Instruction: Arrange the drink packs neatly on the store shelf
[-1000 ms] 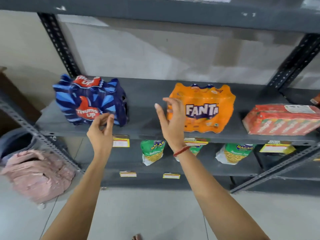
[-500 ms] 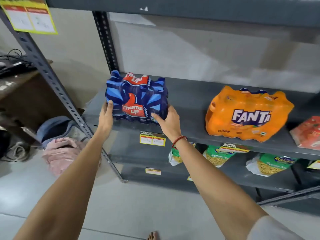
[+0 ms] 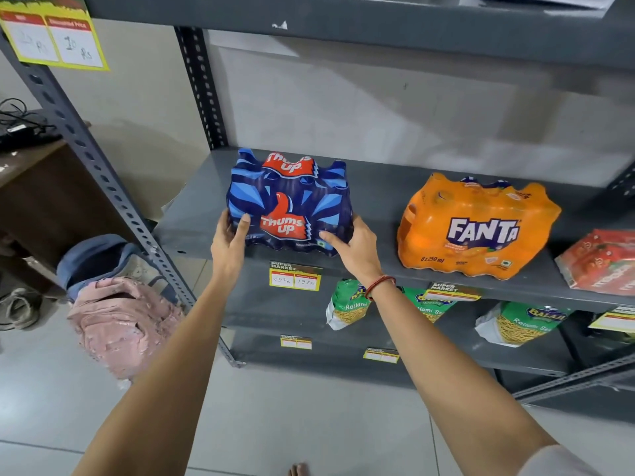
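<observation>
Both hands, left hand and right hand, clasp the blue shrink-wrapped Thums Up bottle pack low at its near corners; probably heavy, film slippery.

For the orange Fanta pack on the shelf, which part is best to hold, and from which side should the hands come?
Probably the two short ends of the Fanta pack, low down, one hand per end, coming from the front. It stands upright facing the aisle, with free shelf on its left and a gap before the red pack. The wrap's bumpy top offers no handle.
</observation>
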{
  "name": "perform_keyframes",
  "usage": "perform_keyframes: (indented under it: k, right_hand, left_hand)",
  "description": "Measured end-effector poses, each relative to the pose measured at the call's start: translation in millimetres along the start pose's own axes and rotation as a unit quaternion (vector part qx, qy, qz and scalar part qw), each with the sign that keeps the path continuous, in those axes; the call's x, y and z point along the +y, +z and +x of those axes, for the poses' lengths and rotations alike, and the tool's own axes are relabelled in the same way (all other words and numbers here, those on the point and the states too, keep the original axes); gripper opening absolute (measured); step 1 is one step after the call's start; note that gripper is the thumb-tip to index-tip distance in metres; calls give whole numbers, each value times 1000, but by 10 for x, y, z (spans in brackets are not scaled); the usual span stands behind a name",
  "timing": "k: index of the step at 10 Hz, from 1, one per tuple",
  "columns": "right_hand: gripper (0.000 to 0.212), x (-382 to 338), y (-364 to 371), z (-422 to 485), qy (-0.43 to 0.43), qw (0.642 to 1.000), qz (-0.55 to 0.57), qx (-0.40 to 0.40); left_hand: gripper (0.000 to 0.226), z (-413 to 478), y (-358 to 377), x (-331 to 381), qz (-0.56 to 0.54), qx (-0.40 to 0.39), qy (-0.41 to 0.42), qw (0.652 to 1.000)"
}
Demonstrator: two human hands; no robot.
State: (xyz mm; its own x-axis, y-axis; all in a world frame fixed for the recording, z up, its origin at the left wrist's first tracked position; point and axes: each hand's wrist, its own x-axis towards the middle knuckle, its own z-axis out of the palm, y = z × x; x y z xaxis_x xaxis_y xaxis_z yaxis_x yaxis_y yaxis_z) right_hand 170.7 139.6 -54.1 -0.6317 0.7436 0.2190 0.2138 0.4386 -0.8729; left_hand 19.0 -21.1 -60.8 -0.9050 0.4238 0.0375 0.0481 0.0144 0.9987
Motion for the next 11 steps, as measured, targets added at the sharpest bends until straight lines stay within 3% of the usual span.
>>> perform_keyframes:
  k: [6,10,11]
  right_hand:
    - [55,67,-164,-34,2,999,-22,-23]
    - [57,35,-202,-124,12,999,-30,-6]
    - [55,20,-220,-209,10,999,-31,26]
  left_hand:
    - [55,-129,81,-35,40,14,27,999]
    - [56,-164,81,10,73,20,26,997]
    - [55,-269,136,14,84,56,12,995]
